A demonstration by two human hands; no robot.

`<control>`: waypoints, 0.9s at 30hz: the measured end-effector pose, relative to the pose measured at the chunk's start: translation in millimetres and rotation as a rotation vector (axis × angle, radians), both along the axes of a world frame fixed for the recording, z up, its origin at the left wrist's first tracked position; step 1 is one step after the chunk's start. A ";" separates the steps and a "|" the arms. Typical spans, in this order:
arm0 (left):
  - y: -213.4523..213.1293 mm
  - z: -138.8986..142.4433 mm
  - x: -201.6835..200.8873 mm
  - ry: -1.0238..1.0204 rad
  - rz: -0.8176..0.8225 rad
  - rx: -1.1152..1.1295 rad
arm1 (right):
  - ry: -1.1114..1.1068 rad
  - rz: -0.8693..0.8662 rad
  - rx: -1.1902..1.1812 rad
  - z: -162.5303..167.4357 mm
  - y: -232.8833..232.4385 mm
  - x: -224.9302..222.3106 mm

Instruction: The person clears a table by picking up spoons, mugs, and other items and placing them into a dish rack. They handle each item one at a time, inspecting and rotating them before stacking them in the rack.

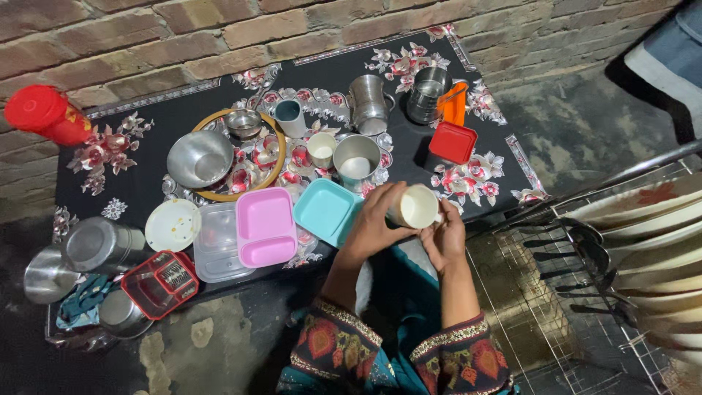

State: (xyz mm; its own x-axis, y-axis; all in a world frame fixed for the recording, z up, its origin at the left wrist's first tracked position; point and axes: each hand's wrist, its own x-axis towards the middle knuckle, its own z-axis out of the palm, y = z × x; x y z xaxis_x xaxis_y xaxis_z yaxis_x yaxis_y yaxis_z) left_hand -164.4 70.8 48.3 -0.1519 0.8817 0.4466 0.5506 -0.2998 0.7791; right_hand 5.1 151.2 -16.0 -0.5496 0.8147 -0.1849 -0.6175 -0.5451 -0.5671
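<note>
Both hands meet just right of the frame's centre, over the near edge of the desk (183, 117), which is covered by a black cloth with a flower print. The left hand (374, 219) wraps its fingers (385, 196) round the side of a cream cup (418, 207), curled and pressed against the wall; the cup is tilted, its open mouth turned toward the camera. The right hand (444, 238) lies against the cup's lower right side, fingers bent and close together, touching the rim area; whether they grip or merely rest there cannot be told. Just left of the cup, on the desk, lies a teal square tray (325, 210), and beside that a pink two-part box (265, 226) and a clear plastic box (216, 241). Above the cup stands a steel tumbler (356, 157), with a small cream cup (321, 148) next to it. A red square lid (453, 143) lies at upper right of the hands. A steel bowl (199, 158) rests on a round tray (241, 192) in the upper centre-left. A wire dish rack (556, 307) with plates and spoons fills the lower right of the frame.
</note>
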 end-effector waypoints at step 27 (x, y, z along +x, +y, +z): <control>18.3 -35.6 31.8 -0.323 0.237 -0.189 | -0.250 -0.385 0.063 18.4 -13.1 -11.9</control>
State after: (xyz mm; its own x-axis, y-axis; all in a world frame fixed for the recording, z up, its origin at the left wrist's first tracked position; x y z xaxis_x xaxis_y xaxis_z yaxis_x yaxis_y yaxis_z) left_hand -132.5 89.1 12.7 -0.4649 0.8674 0.1775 0.3059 -0.0307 0.9516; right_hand -6.8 138.0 2.4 -0.1501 0.9646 -0.2166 -0.6085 -0.2628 -0.7487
